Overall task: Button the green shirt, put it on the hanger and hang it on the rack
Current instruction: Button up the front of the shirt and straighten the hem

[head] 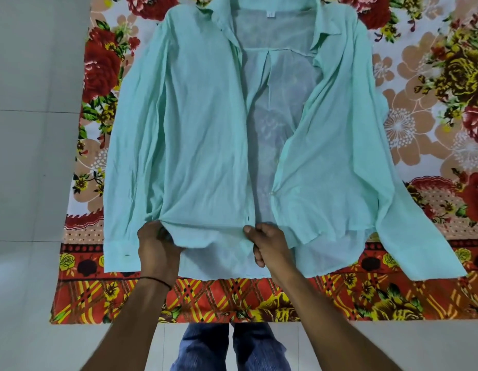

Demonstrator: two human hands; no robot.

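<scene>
Lying unbuttoned on a floral sheet (419, 84), the green shirt (200, 135) has its near front hem pinched by the left hand (158, 247) and right hand (268, 243).

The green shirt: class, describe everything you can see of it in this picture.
The green shirt is pale mint, thin, slightly sheer and creased, with long sleeves, a collar and a white neck label. It lies unbuttoned, front up, on a floral sheet, panels parted so the inner back shows. A small button sits on one panel's edge. The left hand grips the other panel's hem; the right hand pinches that panel's lower front edge.
</scene>
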